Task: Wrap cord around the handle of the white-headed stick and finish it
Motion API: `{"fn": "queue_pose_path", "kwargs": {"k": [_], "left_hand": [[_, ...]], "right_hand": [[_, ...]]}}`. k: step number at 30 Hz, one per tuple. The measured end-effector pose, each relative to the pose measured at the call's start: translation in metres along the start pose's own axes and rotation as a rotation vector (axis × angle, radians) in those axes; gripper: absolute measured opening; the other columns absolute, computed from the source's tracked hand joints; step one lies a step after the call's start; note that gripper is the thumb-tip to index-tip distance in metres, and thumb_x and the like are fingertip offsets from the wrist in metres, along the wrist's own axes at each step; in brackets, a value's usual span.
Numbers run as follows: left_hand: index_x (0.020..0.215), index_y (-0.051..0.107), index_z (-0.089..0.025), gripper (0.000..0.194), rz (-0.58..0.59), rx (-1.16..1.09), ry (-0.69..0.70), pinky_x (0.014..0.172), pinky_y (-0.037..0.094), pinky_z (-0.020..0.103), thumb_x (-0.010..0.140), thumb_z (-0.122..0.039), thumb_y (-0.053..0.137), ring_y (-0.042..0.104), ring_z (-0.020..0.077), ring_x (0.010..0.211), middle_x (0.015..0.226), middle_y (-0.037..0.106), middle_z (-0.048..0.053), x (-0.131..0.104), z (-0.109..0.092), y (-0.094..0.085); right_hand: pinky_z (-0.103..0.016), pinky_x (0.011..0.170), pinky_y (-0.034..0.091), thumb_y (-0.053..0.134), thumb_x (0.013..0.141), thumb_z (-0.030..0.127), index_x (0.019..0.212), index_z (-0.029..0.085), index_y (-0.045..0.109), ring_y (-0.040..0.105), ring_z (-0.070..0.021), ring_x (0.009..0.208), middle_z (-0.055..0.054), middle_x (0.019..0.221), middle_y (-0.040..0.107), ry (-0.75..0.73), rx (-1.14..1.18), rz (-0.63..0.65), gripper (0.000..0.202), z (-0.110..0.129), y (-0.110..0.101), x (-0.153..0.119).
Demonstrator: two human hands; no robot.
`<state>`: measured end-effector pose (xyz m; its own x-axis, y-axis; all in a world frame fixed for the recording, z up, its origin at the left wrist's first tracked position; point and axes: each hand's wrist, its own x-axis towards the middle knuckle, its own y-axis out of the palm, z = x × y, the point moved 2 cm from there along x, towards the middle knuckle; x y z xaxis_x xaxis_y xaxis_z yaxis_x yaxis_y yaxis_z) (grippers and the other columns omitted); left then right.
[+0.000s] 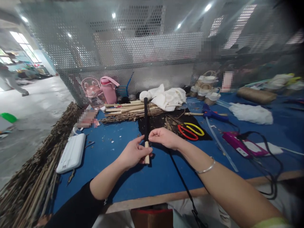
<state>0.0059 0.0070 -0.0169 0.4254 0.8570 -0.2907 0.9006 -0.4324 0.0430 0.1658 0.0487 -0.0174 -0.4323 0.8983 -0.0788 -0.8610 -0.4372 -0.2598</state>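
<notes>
Black-wrapped stick [146, 123], pale end [147, 159] in pinching left hand [133, 152] (right hand [163, 138] pinched alongside)

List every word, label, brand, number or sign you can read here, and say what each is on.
No text can be read.
White device: a small mark near its lower end, too small to read.
Purple case: pale patches, too blurred to tell whether they carry print.
Pink item at the back: blurred out, nothing readable.
</notes>
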Motion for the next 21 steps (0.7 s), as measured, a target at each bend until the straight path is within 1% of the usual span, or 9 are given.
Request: {"fn": "queue_pose_path", "kwargs": {"k": [3,6,11,13,15,18,21], "left_hand": [[0.142,0.02,-0.006,0.092,-0.019,0.043,0.011,0.038,0.038,0.017,0.07,-0.031,0.071,0.047,0.0062,0.038,0.061,0.066,0.002,0.0,0.0003,-0.0003],[0.141,0.023,-0.008,0.086,-0.038,0.102,0.021,0.038,0.038,0.017,0.072,-0.031,0.069,0.047,0.0066,0.039,0.061,0.066,0.001,0.0004,0.0016,-0.0013],[0.141,0.024,-0.009,0.083,-0.047,0.132,0.021,0.038,0.038,0.017,0.073,-0.03,0.067,0.047,0.0068,0.039,0.059,0.065,0.0,0.0018,0.0031,-0.0027],[0.141,0.022,-0.008,0.086,-0.048,0.101,0.006,0.039,0.038,0.017,0.072,-0.029,0.068,0.048,0.0071,0.04,0.061,0.066,0.001,0.0028,0.0037,-0.0026],[0.141,0.021,-0.008,0.088,-0.046,0.044,-0.006,0.039,0.038,0.016,0.071,-0.029,0.07,0.049,0.0068,0.04,0.063,0.067,0.002,0.0039,0.0042,-0.0016],[0.139,0.023,-0.009,0.088,-0.016,-0.07,-0.023,0.042,0.041,0.017,0.069,-0.029,0.072,0.051,0.0066,0.041,0.066,0.068,0.004,0.0049,0.0047,0.0008],[0.137,0.024,-0.011,0.084,0.015,-0.187,-0.011,0.045,0.045,0.02,0.071,-0.03,0.072,0.056,0.0088,0.045,0.071,0.069,0.006,0.0042,0.0038,0.0025]], "right_hand": [[-0.021,0.054,0.033,0.064,0.07,0.032,0.069,0.013,0.061,0.044,-0.0082,0.055,0.002,0.06,0.055,0.018,0.034,-0.012,0.019,0.002,0.0008,-0.0014],[-0.021,0.054,0.031,0.064,0.07,0.031,0.069,0.013,0.061,0.042,-0.0078,0.054,0.002,0.059,0.054,0.028,0.036,-0.01,0.018,0.0028,0.0009,-0.0014],[-0.022,0.053,0.031,0.064,0.069,0.031,0.068,0.013,0.061,0.042,-0.0082,0.054,0.002,0.059,0.054,0.065,0.015,-0.005,0.018,-0.0031,0.0007,0.0004],[-0.022,0.054,0.032,0.064,0.069,0.031,0.068,0.013,0.062,0.043,-0.0085,0.055,0.002,0.06,0.055,0.075,0.008,0.008,0.018,-0.0057,0.0011,0.0008],[-0.021,0.051,0.03,0.065,0.069,0.03,0.068,0.013,0.062,0.041,-0.0077,0.052,0.003,0.057,0.054,0.095,0.021,0.025,0.018,-0.007,0.0018,0.0005],[-0.02,0.045,0.024,0.065,0.069,0.031,0.067,0.013,0.06,0.033,-0.0053,0.045,0.006,0.048,0.045,0.131,0.084,0.035,0.019,-0.0052,0.0033,-0.0007],[-0.02,0.039,0.016,0.067,0.069,0.036,0.067,0.014,0.056,0.025,-0.0035,0.039,0.009,0.042,0.037,0.177,0.186,0.036,0.025,-0.0017,0.0051,-0.0022]]}}
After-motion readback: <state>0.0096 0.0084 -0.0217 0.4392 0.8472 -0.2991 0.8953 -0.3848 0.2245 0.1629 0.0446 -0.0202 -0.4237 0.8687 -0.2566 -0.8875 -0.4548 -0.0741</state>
